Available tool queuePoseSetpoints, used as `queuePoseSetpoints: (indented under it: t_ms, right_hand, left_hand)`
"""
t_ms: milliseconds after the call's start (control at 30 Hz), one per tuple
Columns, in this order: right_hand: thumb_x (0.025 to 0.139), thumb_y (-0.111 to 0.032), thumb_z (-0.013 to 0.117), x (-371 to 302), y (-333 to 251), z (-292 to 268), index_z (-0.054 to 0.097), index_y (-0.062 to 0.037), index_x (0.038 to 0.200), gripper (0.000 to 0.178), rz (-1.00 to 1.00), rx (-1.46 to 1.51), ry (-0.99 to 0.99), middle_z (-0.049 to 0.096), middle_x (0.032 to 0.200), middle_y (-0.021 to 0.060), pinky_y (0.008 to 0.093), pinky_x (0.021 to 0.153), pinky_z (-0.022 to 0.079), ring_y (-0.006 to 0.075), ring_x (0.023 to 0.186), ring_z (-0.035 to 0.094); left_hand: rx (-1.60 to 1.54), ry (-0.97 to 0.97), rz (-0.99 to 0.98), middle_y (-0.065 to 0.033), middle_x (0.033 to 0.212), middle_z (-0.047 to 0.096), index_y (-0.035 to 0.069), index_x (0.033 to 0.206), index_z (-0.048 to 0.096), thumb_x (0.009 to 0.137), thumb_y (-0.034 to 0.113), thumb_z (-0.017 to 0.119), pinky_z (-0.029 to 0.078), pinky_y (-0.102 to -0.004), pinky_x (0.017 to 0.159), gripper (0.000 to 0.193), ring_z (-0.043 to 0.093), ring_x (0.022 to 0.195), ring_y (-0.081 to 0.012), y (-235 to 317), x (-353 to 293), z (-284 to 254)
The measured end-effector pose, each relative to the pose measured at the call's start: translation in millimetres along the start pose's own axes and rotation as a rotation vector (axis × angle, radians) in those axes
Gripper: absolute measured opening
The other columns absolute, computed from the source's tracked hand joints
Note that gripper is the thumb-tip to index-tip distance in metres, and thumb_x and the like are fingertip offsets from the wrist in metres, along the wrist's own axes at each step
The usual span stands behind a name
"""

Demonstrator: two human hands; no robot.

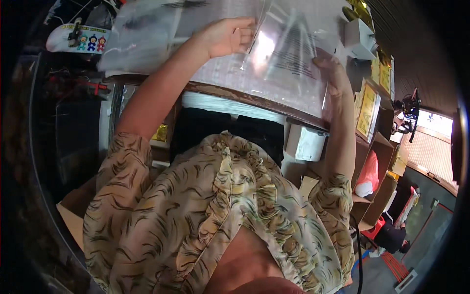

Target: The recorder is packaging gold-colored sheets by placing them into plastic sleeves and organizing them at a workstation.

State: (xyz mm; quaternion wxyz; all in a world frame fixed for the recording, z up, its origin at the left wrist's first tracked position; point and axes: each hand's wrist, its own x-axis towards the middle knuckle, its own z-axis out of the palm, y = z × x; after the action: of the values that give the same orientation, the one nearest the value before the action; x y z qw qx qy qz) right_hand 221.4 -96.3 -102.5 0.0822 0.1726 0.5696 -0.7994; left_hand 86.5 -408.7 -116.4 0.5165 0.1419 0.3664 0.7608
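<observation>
Nearest, desk edge (254, 100): wooden landmark.
Clear plastic sleeve (281, 59): just beyond that edge; judged light, limp, slippery; best pinched at its side margins.
Left hand (227, 36): grasping sleeve's left margin.
Right hand (333, 73): grasping right margin.
White box (360, 39): farther right.

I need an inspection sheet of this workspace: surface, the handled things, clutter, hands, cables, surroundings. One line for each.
Surface: wooden counter edge, its top covered by plastic sheets.
Handled things: clear plastic bag with dark print, held up over the counter.
Clutter: pile of clear bags at the left; small white box at the right; yellow packets standing by the edge.
Hands: left hand has a grip on the bag's left edge; right hand holds its right edge.
Cables: a black cable hangs by the right sleeve.
Surroundings: cardboard boxes and a red bag below; a window at the far right.
</observation>
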Motion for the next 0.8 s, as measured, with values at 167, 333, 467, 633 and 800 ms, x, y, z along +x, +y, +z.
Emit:
queuePoseSetpoints:
  t_ms: [167, 333, 467, 633, 800]
  right_hand:
    - [0.083, 0.006, 0.057, -7, 2, 7, 0.059, 0.0123, 0.114, 0.032, -0.020, -0.027, 0.055, 0.068, 0.100, 0.0152, 0.0277, 0.081, 0.056, 0.0205, 0.087, 0.068]
    - [0.082, 0.006, 0.063, -1, 6, 1, 0.062, 0.0125, 0.103, 0.021, -0.099, -0.192, 0.115, 0.070, 0.096, 0.0169, 0.0312, 0.083, 0.057, 0.0228, 0.088, 0.070]
    - [0.084, 0.000, 0.067, -7, 1, 32, 0.064, 0.0084, 0.101, 0.018, -0.195, -0.182, 0.260, 0.070, 0.093, 0.0137, 0.0283, 0.081, 0.054, 0.0189, 0.088, 0.068]
    - [0.085, 0.001, 0.070, -4, 10, 18, 0.069, 0.0002, 0.092, 0.008, -0.303, -0.410, 0.269, 0.070, 0.082, 0.0084, 0.0235, 0.063, 0.052, 0.0122, 0.070, 0.064]
    - [0.085, 0.002, 0.070, -1, 12, 14, 0.069, 0.0019, 0.091, 0.006, -0.312, -0.244, 0.256, 0.069, 0.081, 0.0063, 0.0226, 0.061, 0.050, 0.0113, 0.066, 0.063]
  left_hand:
    - [0.006, 0.106, -0.022, -0.0016, 0.113, 0.063, 0.008, 0.124, 0.057, 0.099, 0.027, 0.057, 0.051, -0.0318, 0.089, 0.031, 0.062, 0.104, -0.0123, -14, 0, -5]
    - [0.122, 0.111, 0.046, -0.0035, 0.119, 0.060, 0.001, 0.142, 0.042, 0.095, 0.015, 0.063, 0.046, -0.0345, 0.098, 0.054, 0.058, 0.110, -0.0148, -11, -9, 8]
    - [0.126, 0.142, 0.075, -0.0061, 0.123, 0.057, -0.003, 0.151, 0.025, 0.095, 0.016, 0.063, 0.043, -0.0342, 0.101, 0.070, 0.056, 0.115, -0.0151, -19, -6, -13]
    - [0.173, 0.252, 0.018, -0.0042, 0.118, 0.054, -0.003, 0.154, 0.012, 0.094, 0.016, 0.064, 0.044, -0.0275, 0.091, 0.082, 0.054, 0.104, -0.0094, -14, -10, -9]
    - [0.193, 0.226, 0.051, 0.0035, 0.093, 0.050, -0.002, 0.142, 0.035, 0.094, 0.016, 0.064, 0.036, -0.0204, 0.063, 0.059, 0.044, 0.075, -0.0025, -18, -6, -31]
